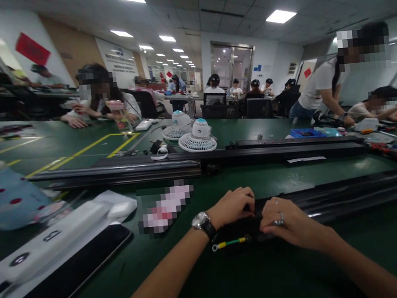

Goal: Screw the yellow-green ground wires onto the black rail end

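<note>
Black rail (362, 194), lower rt; L hand (235, 207) & R hand (286, 221) curled at its end, can't tell if gripping; ring-terminal wire (231, 242), lower ctr.

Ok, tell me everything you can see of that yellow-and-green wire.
The yellow-and-green wire is short and thin, yellow at both ends and green between. Its left end carries a silvery, metal-looking ring terminal. It looks almost straight, rising slightly rightward in view, below the left hand and left of the right hand. Neither visibly touches it. Its right end runs into shadow; what it joins there is unclear.
</note>
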A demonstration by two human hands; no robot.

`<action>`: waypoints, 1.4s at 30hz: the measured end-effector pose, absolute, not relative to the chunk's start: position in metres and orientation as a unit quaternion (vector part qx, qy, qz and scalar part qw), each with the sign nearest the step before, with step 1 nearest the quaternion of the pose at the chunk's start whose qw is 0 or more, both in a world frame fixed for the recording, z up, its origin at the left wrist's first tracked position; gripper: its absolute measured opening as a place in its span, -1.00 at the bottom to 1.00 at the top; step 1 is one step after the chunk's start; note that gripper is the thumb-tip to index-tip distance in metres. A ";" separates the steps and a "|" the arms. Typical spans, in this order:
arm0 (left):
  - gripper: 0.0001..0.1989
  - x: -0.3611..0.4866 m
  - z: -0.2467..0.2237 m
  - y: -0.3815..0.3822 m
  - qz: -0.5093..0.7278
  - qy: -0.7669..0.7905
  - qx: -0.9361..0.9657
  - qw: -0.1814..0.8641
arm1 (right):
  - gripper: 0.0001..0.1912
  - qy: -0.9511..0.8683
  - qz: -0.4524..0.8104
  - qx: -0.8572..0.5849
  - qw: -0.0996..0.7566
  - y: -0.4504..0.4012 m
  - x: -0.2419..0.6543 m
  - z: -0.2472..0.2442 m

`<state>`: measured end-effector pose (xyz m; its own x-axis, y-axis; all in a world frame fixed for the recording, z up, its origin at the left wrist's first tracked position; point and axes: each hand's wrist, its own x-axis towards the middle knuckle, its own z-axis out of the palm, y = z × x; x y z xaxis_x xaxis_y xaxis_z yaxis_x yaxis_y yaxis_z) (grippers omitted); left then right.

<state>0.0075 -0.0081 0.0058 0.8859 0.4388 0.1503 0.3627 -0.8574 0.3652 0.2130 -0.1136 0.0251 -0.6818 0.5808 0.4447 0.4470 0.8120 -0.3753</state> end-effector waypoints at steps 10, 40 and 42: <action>-0.92 0.011 0.001 -0.006 0.111 0.214 0.948 0.208 | -0.86 -0.909 0.139 -0.274 0.282 -0.113 0.216 0.026; -0.95 0.011 0.005 -0.005 0.123 0.189 0.957 0.183 | -0.91 -0.909 0.117 -0.270 0.295 -0.110 0.219 0.027; -0.96 0.011 0.006 -0.003 0.127 0.186 0.957 0.184 | -0.91 -0.916 0.124 -0.252 0.286 -0.109 0.218 0.028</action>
